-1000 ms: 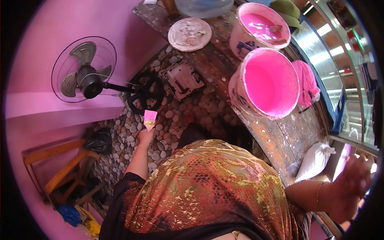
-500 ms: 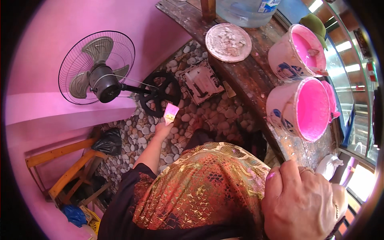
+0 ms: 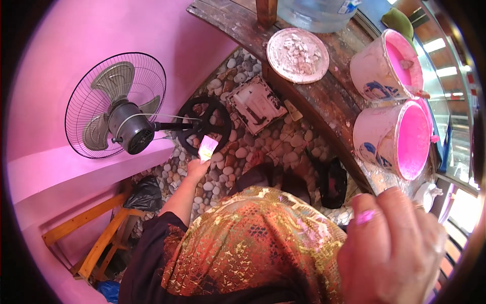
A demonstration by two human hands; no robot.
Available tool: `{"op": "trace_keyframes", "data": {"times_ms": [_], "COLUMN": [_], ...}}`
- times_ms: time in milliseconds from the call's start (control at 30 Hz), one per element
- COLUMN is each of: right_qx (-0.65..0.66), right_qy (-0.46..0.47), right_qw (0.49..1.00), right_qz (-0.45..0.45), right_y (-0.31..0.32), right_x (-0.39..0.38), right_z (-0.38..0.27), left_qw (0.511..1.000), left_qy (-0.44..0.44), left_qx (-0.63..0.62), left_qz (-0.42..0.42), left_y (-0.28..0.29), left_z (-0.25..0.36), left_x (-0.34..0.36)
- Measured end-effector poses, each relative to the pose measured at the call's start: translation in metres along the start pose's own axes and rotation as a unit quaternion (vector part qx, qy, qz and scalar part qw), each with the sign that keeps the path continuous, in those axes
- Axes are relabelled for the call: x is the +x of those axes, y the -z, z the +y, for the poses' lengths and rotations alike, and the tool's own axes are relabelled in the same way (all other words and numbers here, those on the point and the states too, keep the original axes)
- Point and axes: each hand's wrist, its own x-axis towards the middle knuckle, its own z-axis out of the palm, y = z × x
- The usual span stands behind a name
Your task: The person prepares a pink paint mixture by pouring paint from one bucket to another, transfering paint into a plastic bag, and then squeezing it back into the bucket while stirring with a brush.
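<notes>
My left hand (image 3: 196,168) is closed around a paintbrush (image 3: 208,147), held low in front of me with its bristles pointing up and covered in pink and whitish paint. My right hand (image 3: 392,248), large and near at the lower right, has its fingers curled in; whether they hold anything is hidden. A pink paint smear marks one of its knuckles. Beyond it, on a wooden bench, stand two white buckets: the nearer bucket (image 3: 380,139) is coated inside with bright pink, and the farther bucket (image 3: 372,71) contains pink paint.
A dark pedestal fan (image 3: 126,124) stands by the pink wall at left. A paint-crusted lid (image 3: 297,57) and a big water bottle (image 3: 311,15) rest on the bench (image 3: 336,109). Pebbles cover the floor. Near them are a dirty square panel (image 3: 256,105) and wooden frames (image 3: 104,240).
The left hand with the paintbrush has shifted slightly left and down in view. My right hand has turned a little and looks blurred. The whole view has shifted slightly.
</notes>
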Motion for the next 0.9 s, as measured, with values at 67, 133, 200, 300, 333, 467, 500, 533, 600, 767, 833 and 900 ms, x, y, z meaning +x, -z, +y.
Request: {"op": "trace_keyframes", "data": {"times_ms": [67, 133, 200, 300, 333, 467, 500, 533, 600, 767, 833, 900], "right_qx": [-0.092, -0.048, 0.040, 0.137, 0.174, 0.204, 0.226, 0.247, 0.245, 0.320, 0.361, 0.318], "right_qy": [0.077, 0.084, 0.262, 0.161, 0.110, 0.009, 0.014, 0.017, -0.018, -0.122, -0.106, -0.096], "right_qw": [0.992, 0.995, 0.961, 0.970, 0.967, 0.928, 0.914, 0.900, 0.904, 0.896, 0.889, 0.926], "right_qz": [-0.032, -0.029, -0.083, -0.121, -0.153, -0.312, -0.336, -0.359, -0.350, -0.284, -0.261, -0.177], "right_y": [-0.013, -0.030, -0.091, -0.206, -0.254, -0.445, -0.484, -0.510, -0.536, -0.556, -0.596, -0.679], "right_x": [0.011, 0.001, 0.034, 0.058, 0.066, 0.075, 0.071, 0.072, 0.083, 0.140, 0.172, 0.205], "right_z": [-0.008, -0.001, 0.024, 0.050, 0.064, 0.119, 0.128, 0.132, 0.129, 0.111, 0.111, 0.115], "left_qw": [1.000, 0.998, 0.998, 0.986, 0.980, 0.875, 0.839, 0.837, 0.749, 0.684, 0.680, 0.681], "left_qy": [0.009, -0.058, 0.023, 0.037, 0.032, 0.141, 0.151, 0.151, 0.176, 0.221, 0.208, 0.195], "left_qx": [-0.005, 0.001, -0.065, -0.161, -0.199, -0.456, -0.512, -0.514, -0.619, -0.667, -0.668, -0.663], "left_qz": [0.015, 0.019, 0.006, -0.002, -0.005, -0.082, -0.111, -0.111, -0.160, -0.198, -0.219, -0.242], "left_y": [-0.006, -0.011, -0.038, -0.057, -0.059, -0.074, -0.086, -0.094, -0.109, -0.147, -0.164, -0.166], "left_z": [-0.004, 0.022, -0.009, 0.004, 0.014, 0.037, 0.034, 0.033, 0.037, 0.041, 0.039, 0.043], "left_x": [-0.002, 0.022, 0.004, -0.007, -0.016, -0.039, -0.037, -0.036, -0.032, -0.010, 0.004, 0.016]}}
